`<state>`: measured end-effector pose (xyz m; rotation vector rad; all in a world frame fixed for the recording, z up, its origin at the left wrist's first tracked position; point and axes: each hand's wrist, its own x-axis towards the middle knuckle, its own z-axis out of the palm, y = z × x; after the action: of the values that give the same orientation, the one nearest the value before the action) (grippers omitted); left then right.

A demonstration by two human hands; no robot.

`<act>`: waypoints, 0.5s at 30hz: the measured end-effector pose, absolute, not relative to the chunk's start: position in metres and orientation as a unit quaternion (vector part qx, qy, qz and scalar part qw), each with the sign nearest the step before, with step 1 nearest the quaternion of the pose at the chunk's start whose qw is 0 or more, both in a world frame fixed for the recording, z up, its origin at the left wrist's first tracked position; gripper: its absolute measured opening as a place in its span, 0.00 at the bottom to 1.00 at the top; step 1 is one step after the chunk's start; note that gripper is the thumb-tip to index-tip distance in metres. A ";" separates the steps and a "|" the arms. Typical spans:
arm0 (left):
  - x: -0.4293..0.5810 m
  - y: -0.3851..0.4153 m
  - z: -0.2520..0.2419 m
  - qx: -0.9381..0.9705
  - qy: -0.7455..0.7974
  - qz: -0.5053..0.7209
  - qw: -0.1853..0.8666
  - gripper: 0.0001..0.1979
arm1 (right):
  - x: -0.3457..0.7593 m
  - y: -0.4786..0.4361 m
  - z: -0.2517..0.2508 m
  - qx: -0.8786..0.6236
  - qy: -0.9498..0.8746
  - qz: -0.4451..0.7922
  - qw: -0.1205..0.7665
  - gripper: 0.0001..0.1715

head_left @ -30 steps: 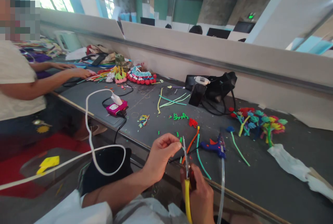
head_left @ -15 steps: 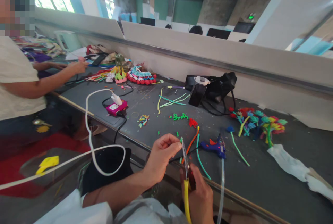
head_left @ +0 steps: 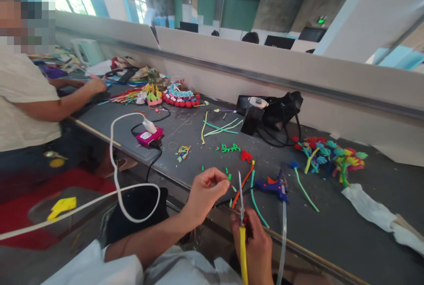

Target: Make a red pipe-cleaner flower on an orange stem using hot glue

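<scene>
My left hand [head_left: 207,196] is closed in a pinch, with a small green piece [head_left: 229,177] showing at its fingertips; most of what it grips is hidden. Just right of it, my right hand [head_left: 256,241] is wrapped round yellow-handled scissors [head_left: 243,247], their blades pointing up and away from me, apart from the left fingers. Behind the hands lie a red fuzzy flower [head_left: 246,156] with an orange stem, a teal strip [head_left: 254,201] and a clump of green curled pieces [head_left: 230,148]. A blue glue gun [head_left: 273,188] rests right of the scissors, a clear glue stick hanging from it.
A magenta power socket box [head_left: 149,136] with a white plug and looping white cable is at left. Cut bits [head_left: 183,153] lie nearby. A black bag [head_left: 283,110] and a phone [head_left: 252,120] stand behind; a fuzzy-flower bouquet [head_left: 347,161] is right. A person works at far left.
The scissors have swung slightly right, away from my left fingertips, where their tip was on the green piece. My left hand stays almost in place. The other person's hand has shifted slightly left.
</scene>
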<state>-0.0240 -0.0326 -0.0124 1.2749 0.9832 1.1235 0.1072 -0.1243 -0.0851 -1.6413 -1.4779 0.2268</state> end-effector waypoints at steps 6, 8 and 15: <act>-0.033 -0.034 -0.030 0.814 0.316 0.434 0.221 0.05 | 0.111 -0.122 -0.072 -0.668 -0.499 0.216 0.507 0.20; -0.034 -0.037 -0.039 0.859 0.262 0.413 0.152 0.05 | 0.112 -0.121 -0.070 -0.659 -0.474 0.249 0.528 0.23; -0.030 -0.047 -0.052 0.901 0.221 0.366 0.069 0.05 | 0.107 -0.115 -0.066 -0.657 -0.411 0.282 0.565 0.24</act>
<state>-0.0300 -0.0473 -0.0521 2.7146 0.6659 1.1012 0.1065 -0.1152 -0.0665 -1.5450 -0.9674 0.6632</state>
